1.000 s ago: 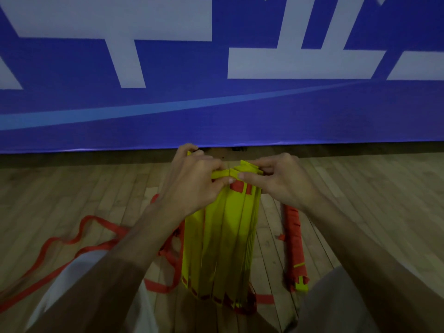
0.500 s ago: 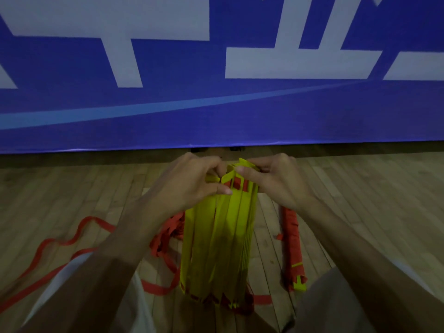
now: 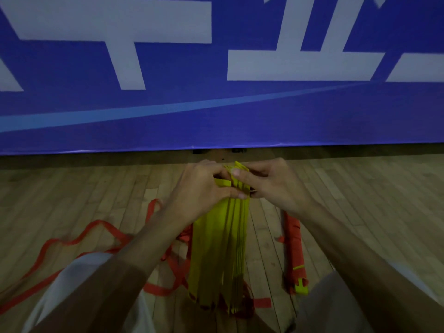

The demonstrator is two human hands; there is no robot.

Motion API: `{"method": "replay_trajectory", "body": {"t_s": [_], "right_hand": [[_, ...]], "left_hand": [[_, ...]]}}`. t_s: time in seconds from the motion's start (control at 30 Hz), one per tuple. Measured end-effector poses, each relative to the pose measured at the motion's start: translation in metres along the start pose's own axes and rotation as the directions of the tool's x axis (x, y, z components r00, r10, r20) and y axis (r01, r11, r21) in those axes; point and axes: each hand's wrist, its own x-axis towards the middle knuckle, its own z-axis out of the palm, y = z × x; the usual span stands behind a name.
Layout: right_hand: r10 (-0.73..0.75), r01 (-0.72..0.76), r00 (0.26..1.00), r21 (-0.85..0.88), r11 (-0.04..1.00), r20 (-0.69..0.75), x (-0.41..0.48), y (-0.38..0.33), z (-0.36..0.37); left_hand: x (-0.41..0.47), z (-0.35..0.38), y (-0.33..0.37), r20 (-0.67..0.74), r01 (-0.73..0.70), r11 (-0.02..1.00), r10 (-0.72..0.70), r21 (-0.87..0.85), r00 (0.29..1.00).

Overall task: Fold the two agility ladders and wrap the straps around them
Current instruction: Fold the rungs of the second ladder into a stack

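**Fingers.** The fingers [image 3: 217, 170] of the left hand [image 3: 204, 186] are curled over the far end of the yellow stack [image 3: 221, 248], thumb pressed to its near face. The fingers [image 3: 259, 167] of the right hand [image 3: 276, 186] pinch the same end from the other side, thumb on the top edges. Both hands are clenched on the stack and neither is free. What the fingertips are doing between the rungs is hidden.

**Task's thing.** The stack is one ladder with its rungs gathered face to face. It slopes from the hands down to the floor [image 3: 360, 200] between the person's knees. The rung edges look roughly level at the top and ragged at the bottom.

**Progress.**
- Done, by my judgement: a red-wrapped bundle [image 3: 294, 246] with a yellow end showing lies on the floor just to the right of the stack. It appears to be the first ladder, folded and bound.
- Partly done: the second ladder is folded.
- Left: its red strap [image 3: 72, 239] trails in loose loops over the floor on the left, and no turn of it is seen round the stack. Wrapping is outstanding.

**Surface and room.** The floor is wooden boards, dimly lit. Beyond the hands a blue banner [image 3: 216, 116] with large white characters and a pale blue stripe hangs close to the floor, with a dark gap beneath it.
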Motion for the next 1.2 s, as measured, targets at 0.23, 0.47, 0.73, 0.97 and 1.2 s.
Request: {"method": "replay_trajectory", "body": {"t_s": [0.23,0.47,0.73,0.97,1.2], "right_hand": [[0.062,-0.062,0.998,-0.021,0.998,0.005,0.001,0.006,-0.013],[0.058,-0.068,0.992,-0.085,0.994,-0.114,0.005,0.012,-0.01],[0.042,-0.062,0.983,-0.108,0.992,-0.178,0.002,0.009,-0.006],[0.006,-0.023,0.989,-0.114,0.993,-0.146,-0.001,-0.001,-0.002],[-0.012,0.01,0.998,0.024,1.0,0.066,-0.004,0.0,-0.013]], "left_hand": [[-0.003,-0.011,-0.009,0.206,0.005,0.977,0.04,-0.213,0.978],[0.001,-0.01,-0.008,-0.023,0.038,0.997,-0.036,0.068,0.999],[-0.002,-0.002,-0.003,-0.128,0.207,0.977,-0.2,0.048,0.971],[-0.003,0.015,-0.001,0.09,0.321,0.908,-0.308,-0.269,0.947],[-0.003,0.005,-0.016,0.265,0.181,0.975,-0.142,-0.127,0.954]]}}
